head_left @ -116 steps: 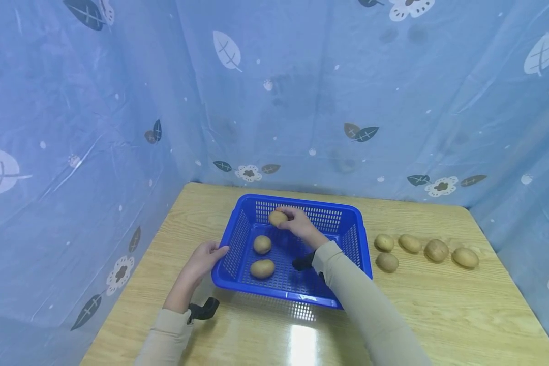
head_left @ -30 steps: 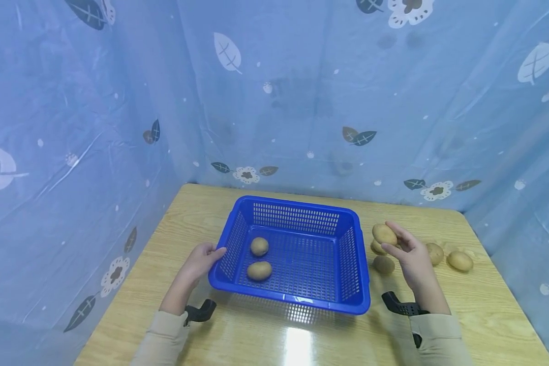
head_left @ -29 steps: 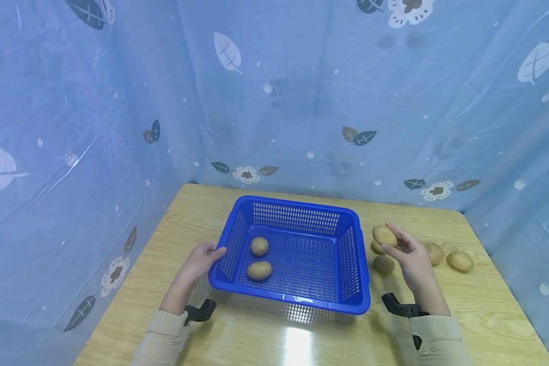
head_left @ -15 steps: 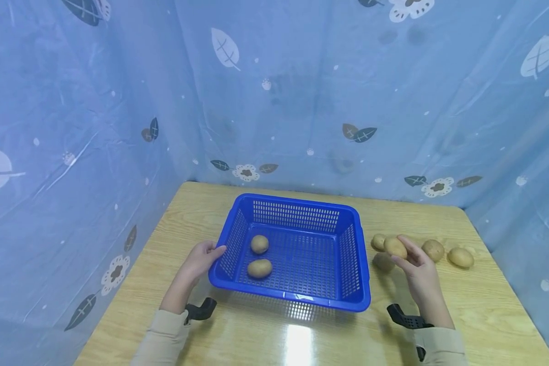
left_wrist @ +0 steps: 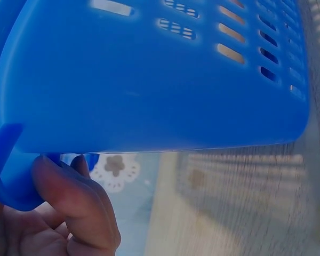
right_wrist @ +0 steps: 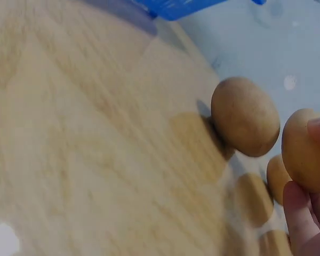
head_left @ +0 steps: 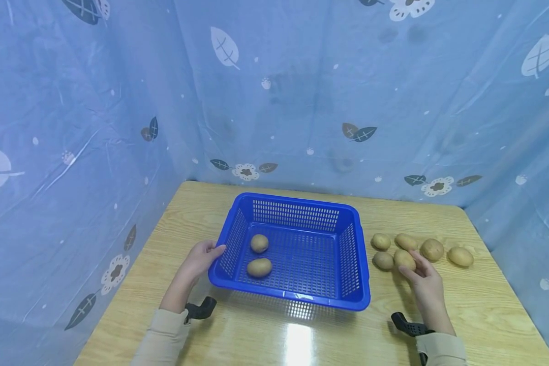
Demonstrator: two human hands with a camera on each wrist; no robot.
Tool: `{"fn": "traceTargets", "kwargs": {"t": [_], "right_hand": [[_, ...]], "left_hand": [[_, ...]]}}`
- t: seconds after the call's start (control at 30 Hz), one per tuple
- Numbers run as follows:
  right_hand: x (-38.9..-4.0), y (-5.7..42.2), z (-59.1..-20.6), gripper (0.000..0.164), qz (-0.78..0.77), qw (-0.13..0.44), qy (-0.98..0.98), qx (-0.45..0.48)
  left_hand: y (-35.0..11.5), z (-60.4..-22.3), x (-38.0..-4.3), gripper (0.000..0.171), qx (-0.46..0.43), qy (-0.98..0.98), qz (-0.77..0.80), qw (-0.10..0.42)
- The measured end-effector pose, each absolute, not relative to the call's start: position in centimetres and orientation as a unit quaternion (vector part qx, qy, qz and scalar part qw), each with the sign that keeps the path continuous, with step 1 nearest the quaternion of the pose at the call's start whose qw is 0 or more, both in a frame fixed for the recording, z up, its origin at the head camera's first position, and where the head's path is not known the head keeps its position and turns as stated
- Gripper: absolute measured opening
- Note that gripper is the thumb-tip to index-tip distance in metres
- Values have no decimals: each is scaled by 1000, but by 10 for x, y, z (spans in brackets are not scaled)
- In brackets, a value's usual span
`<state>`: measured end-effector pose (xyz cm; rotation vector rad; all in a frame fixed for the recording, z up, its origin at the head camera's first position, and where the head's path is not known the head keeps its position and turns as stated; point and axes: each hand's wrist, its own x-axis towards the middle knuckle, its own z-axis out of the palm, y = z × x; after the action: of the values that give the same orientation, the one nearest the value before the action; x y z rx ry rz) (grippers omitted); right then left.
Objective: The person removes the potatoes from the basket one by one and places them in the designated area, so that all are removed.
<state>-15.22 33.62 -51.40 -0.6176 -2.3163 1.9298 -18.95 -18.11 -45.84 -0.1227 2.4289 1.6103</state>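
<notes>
My left hand (head_left: 200, 260) grips the left rim of a blue plastic basket (head_left: 302, 300); in the left wrist view, its fingers (left_wrist: 77, 200) curl under the rim. Two potatoes, one roundish (head_left: 259, 243) and one longer (head_left: 259, 268), lie in the basket's left half. To the right of the basket, my right hand (head_left: 427, 290) pinches a pale potato (head_left: 404, 260) between thumb and fingers. This potato is low, beside a browner potato (head_left: 383, 261) on the table. In the right wrist view the held potato (right_wrist: 306, 154) partly covers another potato behind it.
Several more potatoes lie in a row behind and right of my right hand, among them a small one (head_left: 381, 241), a long one (head_left: 404, 241), a round one (head_left: 432, 249) and the rightmost one (head_left: 460, 256). A blue patterned curtain (head_left: 274, 101) borders the wooden table (head_left: 238, 335).
My right hand has carried the potato from above the basket to the right-hand group and lowered it towards the front there. My left hand has stayed on the rim.
</notes>
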Motion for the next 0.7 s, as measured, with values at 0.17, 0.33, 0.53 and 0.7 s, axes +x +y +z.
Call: {"fn": "traceTargets", "kwargs": {"t": [0.17, 0.33, 0.53, 0.7], "right_hand": [[-152, 341, -518, 68, 571, 14, -788, -230], [-152, 345, -523, 65, 532, 7, -812, -239], [-154, 348, -527, 67, 539, -3, -805, -248], [-157, 349, -529, 65, 523, 4, -818, -242]], "left_hand": [[-181, -458, -189, 36, -40, 828, 548, 110], [-181, -458, -190, 36, -36, 832, 544, 107], [-181, -459, -191, 34, -22, 821, 560, 108], [-182, -460, -191, 34, -18, 820, 562, 108]]}}
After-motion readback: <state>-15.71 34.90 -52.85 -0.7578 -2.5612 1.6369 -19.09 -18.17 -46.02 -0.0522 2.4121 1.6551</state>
